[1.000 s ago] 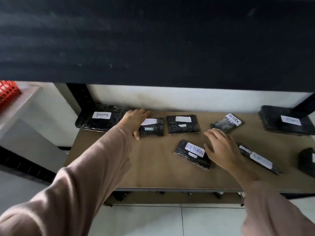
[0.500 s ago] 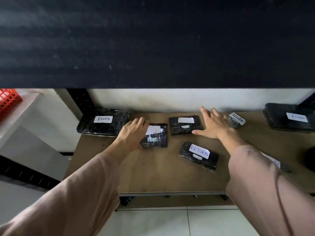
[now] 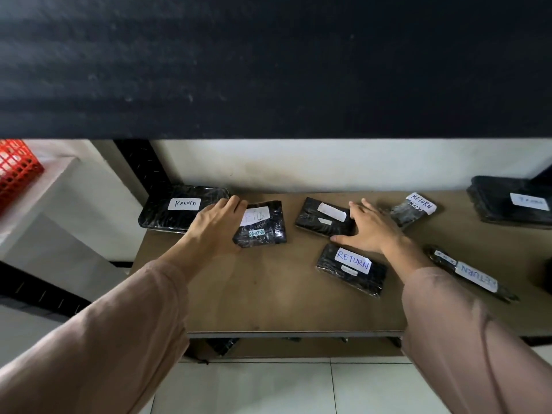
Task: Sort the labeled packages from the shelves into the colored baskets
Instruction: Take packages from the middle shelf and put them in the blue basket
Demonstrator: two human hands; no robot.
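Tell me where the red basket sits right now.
In the head view, the red basket sits at the far left edge on a white ledge, left of the package labelled Return.

Head view, downward onto near shelf (image 3: 268, 294).

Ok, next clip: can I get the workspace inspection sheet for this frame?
Surface: brown wooden shelf board, below a dark upper shelf.
Job's things: black plastic-wrapped packages with white labels, several reading RETURN; red mesh basket far left.
Clutter: nothing seen.
Hands: left hand grips the dated package; right hand rests flat on the centre package.
Cables: nothing seen.
Surroundings: white wall, white tiled floor.
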